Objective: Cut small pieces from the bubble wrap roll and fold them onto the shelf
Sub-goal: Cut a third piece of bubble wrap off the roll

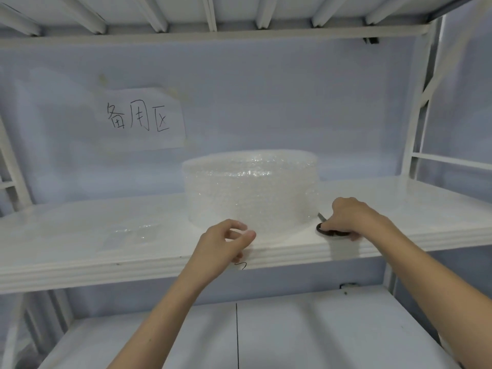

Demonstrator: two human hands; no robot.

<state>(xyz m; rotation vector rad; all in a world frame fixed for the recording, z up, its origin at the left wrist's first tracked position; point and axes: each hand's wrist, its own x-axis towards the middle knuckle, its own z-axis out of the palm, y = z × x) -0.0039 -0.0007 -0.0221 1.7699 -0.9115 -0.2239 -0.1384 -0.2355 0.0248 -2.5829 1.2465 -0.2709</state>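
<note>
A person stands at a white shelf [159, 259], both bare arms reaching forward. The bubble wrap roll [251, 187] stands on end on the shelf board, its axis upright, just beyond both hands. The left hand [226, 245] is at the roll's lower front edge, thumb and fingers curled close together as if pinching the loose wrap; the clear film makes actual contact hard to judge. The right hand [346, 218] rests on the shelf just right of the roll, fingers curled around dark-handled scissors [328, 230], blades hidden. The loose end seems nearest the left hand, so the scissors would have to travel leftward to cut. Small clear pieces [133, 231] lie to the left.
</note>
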